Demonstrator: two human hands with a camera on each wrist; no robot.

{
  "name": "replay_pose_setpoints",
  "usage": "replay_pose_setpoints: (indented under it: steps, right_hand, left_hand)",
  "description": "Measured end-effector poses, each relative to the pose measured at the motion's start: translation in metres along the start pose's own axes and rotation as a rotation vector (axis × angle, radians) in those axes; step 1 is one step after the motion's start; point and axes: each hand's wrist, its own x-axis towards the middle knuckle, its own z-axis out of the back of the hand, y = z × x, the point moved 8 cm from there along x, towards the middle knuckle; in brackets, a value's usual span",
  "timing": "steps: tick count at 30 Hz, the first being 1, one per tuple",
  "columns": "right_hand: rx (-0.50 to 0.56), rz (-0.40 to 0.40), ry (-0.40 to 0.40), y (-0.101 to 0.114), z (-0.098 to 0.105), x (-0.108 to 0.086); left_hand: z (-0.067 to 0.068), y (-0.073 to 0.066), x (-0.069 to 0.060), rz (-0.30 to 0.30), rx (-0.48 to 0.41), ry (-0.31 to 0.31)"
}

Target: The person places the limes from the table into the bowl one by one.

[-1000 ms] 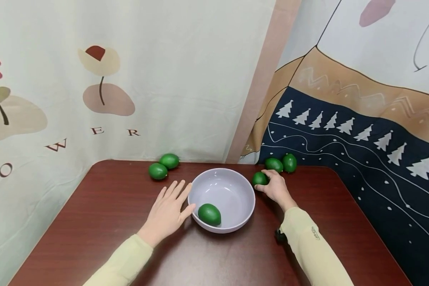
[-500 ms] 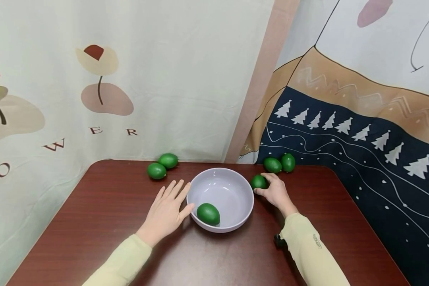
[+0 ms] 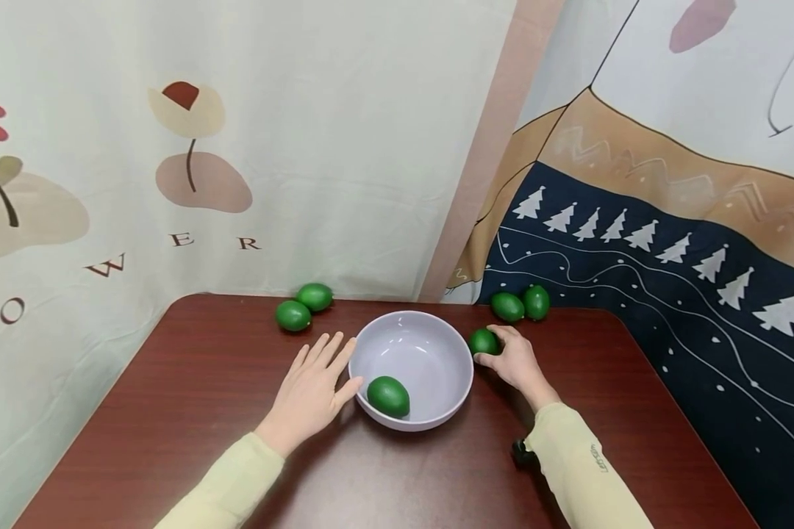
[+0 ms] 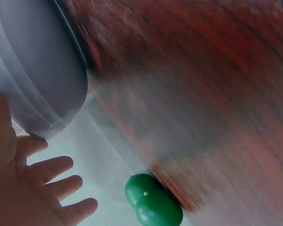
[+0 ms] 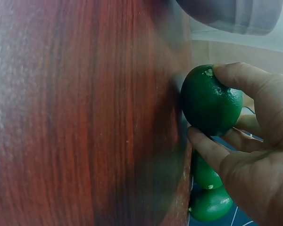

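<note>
A pale lilac bowl (image 3: 411, 323) stands on the table with one green lime (image 3: 388, 397) inside, near its front left wall. My left hand (image 3: 311, 397) is spread beside the bowl's left side, fingers straight, the thumb at the rim. In the left wrist view the left hand (image 4: 35, 183) lies against the bowl (image 4: 42, 61). To the right of the bowl my right hand (image 3: 517, 364) pinches another lime (image 3: 482, 342). Seen from the right wrist, thumb and fingers are on opposite sides of that lime (image 5: 211, 101), which sits at or just above the tabletop.
Two limes (image 3: 293, 316) lie together at the back left of the dark red table (image 3: 198, 382). Another pair of limes (image 3: 507, 307) lies at the back right, behind my right hand. A printed curtain (image 3: 344, 147) hangs along the table's back edge.
My right hand has drawn slightly nearer to me with the lime between its fingers, away from the back right pair. The left hand and the bowl have stayed in place.
</note>
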Motion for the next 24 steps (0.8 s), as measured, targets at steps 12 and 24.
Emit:
replay_pose_setpoints:
  steps: [12, 24]
  right_hand:
    - [0.018, -0.026, 0.025, 0.003, 0.007, -0.001]
    - [0.057, -0.02, 0.021, 0.015, 0.025, 0.003]
  left_hand:
    - [-0.002, 0.0, 0.001, -0.011, 0.009, -0.009]
    - [-0.003, 0.002, 0.0, -0.007, 0.02, -0.008]
